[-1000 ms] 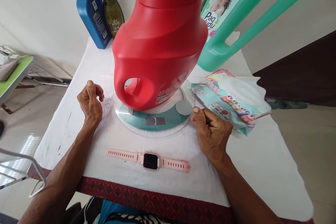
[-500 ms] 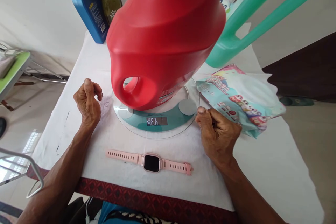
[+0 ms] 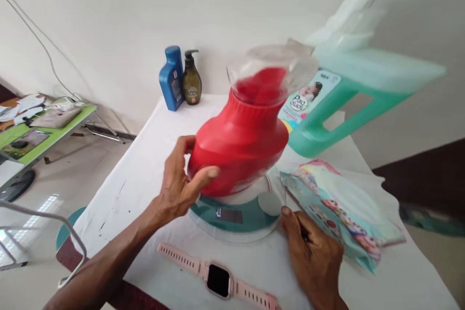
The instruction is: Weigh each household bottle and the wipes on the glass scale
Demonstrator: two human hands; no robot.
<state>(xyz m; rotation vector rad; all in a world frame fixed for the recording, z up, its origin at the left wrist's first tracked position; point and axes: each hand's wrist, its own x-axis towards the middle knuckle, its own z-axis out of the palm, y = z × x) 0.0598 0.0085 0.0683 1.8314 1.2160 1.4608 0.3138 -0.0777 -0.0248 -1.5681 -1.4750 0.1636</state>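
A large red detergent bottle [image 3: 241,138] with a clear cap [image 3: 271,70] stands on a round glass scale [image 3: 250,223]. My left hand [image 3: 185,177] is round the bottle's left side, thumb in front and fingers behind it. The scale's small display is lit, but its digits are blurred. By the scale's right edge, my right hand [image 3: 314,252] rests closed with the thumb pressed on the curled fingers; whatever it may hold is hidden. A pink watch [image 3: 218,280] lies stretched out in front of the scale.
A wipes pack [image 3: 348,208] lies right of the scale, near my right hand. Behind it stands a green-liquid jug [image 3: 319,135] with a handle. A blue bottle [image 3: 171,80] and a dark pump bottle [image 3: 192,80] stand at the back left. A green table [image 3: 72,123] is farther left.
My left hand has moved right from beside the scale onto the red bottle. The view has tilted up, showing the bottle's cap. My right hand stays closed by the scale.
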